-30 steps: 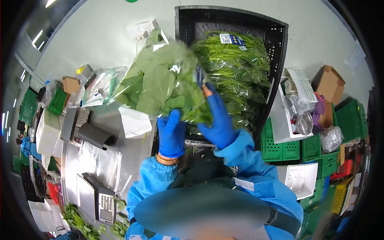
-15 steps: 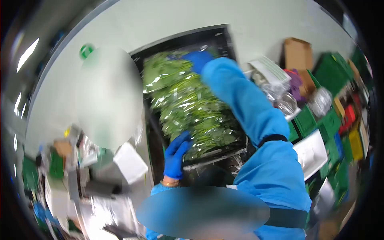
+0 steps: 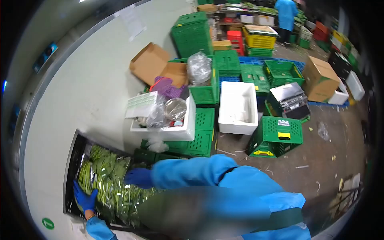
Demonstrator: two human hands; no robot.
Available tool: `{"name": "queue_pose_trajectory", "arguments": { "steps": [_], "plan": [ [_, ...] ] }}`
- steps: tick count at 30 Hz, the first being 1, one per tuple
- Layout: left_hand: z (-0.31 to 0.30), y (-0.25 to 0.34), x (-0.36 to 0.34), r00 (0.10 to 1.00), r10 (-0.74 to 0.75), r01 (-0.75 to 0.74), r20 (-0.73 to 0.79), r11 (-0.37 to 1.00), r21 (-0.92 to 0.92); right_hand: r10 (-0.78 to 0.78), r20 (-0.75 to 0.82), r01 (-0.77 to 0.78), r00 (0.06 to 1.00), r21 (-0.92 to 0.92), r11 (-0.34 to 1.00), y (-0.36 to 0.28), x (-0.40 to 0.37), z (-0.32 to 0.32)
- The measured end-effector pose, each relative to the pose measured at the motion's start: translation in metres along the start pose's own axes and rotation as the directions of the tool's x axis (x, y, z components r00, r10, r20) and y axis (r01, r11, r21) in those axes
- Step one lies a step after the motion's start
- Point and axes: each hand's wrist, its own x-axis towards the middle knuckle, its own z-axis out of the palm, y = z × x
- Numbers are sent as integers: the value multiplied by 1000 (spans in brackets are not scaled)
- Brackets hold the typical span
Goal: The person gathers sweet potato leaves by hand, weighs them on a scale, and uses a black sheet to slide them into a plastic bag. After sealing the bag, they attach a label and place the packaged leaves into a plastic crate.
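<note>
Pale wall is seen along the left, marked low down by a round green sticker. Beside it, bagged leafy greens are held in a black plastic crate. At their left edge, the blue-gloved left hand is laid with fingers spread; on their right side, the blue-gloved right hand is placed, though whether its fingers are wide or narrow cannot be told. Farther right, a filled foam box is propped among green crates, followed by an open white foam box.
</note>
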Motion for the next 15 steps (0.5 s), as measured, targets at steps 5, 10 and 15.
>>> {"name": "queue_pose_trajectory", "arguments": {
  "steps": [5, 10, 15],
  "plan": [
    [37, -40, 2, 988, -7, 70, 152, 909, -411, 860, 72, -834, 506, 296, 466, -39, -199, -93],
    [98, -54, -58, 993, -31, 89, 111, 812, -577, 949, 18, -932, 315, 193, 306, -35, -348, -62],
    [70, -24, -55, 982, -61, 145, 180, 849, -507, 860, 154, -871, 486, 165, 463, 1, -351, -9]
  ]
}}
